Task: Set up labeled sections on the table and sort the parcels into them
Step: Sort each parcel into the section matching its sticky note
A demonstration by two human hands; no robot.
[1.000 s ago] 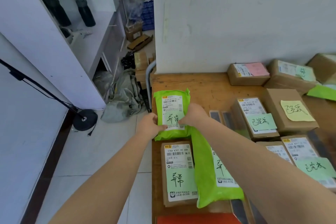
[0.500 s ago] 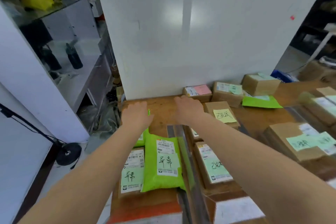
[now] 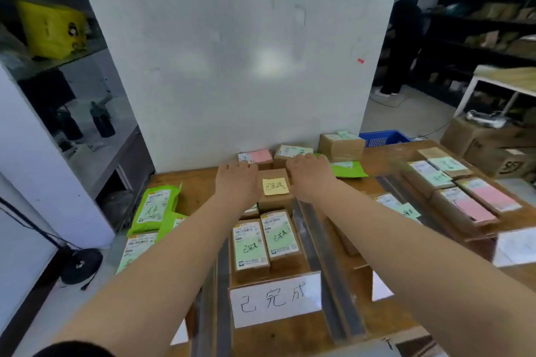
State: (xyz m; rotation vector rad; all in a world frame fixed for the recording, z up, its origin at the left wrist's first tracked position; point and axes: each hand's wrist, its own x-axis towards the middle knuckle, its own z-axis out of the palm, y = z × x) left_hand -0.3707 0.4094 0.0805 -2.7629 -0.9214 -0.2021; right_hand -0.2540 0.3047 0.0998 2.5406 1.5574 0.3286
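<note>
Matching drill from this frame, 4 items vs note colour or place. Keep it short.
Items:
1. box between the hands
2. far box by the left hand
3. mailer bag at the table's left edge
4. white section sign

Attributes:
A. pink note
B. standing at the near end of the middle lane
C. yellow note
D. bright green

Pairs: 1-C, 2-A, 3-D, 4-B
</note>
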